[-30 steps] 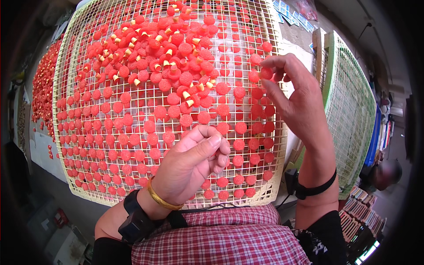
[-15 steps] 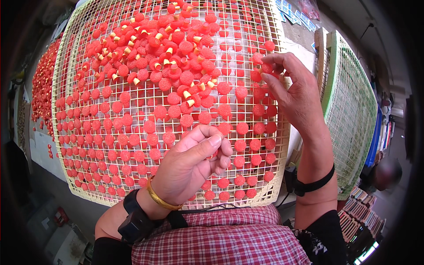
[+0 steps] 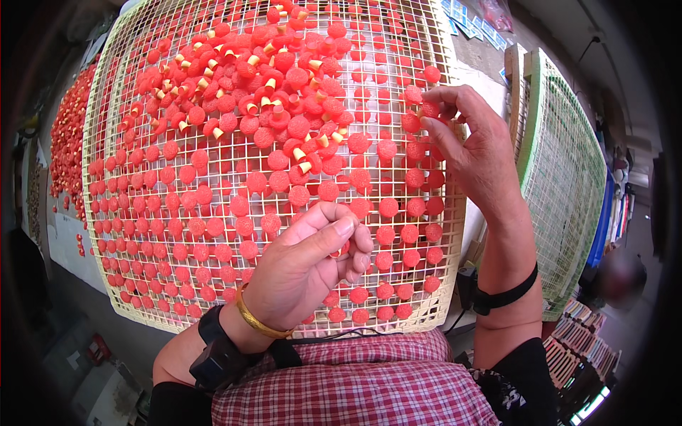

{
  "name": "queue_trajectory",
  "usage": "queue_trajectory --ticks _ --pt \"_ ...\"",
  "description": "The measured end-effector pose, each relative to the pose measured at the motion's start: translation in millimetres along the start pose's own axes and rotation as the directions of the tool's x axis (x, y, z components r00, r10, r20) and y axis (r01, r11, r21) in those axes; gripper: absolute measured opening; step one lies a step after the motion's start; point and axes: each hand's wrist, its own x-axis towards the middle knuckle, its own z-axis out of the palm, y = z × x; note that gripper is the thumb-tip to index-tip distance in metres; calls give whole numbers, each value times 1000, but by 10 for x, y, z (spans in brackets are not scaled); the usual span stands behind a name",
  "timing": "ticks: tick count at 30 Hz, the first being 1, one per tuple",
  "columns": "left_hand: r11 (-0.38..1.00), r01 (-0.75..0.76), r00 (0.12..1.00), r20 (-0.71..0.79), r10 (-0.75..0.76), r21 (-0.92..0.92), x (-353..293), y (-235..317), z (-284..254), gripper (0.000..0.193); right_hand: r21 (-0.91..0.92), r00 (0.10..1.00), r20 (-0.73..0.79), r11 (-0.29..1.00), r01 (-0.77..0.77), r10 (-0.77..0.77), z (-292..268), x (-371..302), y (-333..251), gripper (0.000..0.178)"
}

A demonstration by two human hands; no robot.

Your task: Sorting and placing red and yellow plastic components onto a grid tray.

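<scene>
A pale yellow mesh rack point(image 3: 449, 295) lies before me, with red mushroom-shaped pieces set in its openings, mostly caps up. Toward its far middle is a loose heap of the same red pieces point(image 3: 273, 106), some tipped over and showing yellow stems. At the far right of the rack, my right hand point(image 3: 472, 135) pinches one red mushroom-shaped piece point(image 3: 429, 109) by its cap between thumb and fingers. Above the near middle of the rack hovers my left hand point(image 3: 312, 252), its fingers curled against the thumb. Some red shows between those fingers; whether it is held there cannot be made out.
Left of the rack lies a large pile of red and yellow pieces point(image 3: 67, 135). A green-edged mesh rack point(image 3: 568, 177) leans at the right. Blue and white cards point(image 3: 472, 25) lie at the far right. Small wooden slats point(image 3: 582, 334) are stacked at the lower right.
</scene>
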Motion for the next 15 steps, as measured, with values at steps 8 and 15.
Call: queue_trajectory --ticks 8,15 --pt "1000 -4 1000 19 4 -11 4 0 -8 14 -13 1000 -19 1000 13 -13 -23 20 47 20" --pt "1000 -3 1000 3 3 -13 5 5 -10 15 16 998 -38 999 -45 46 -77 37 157 22"
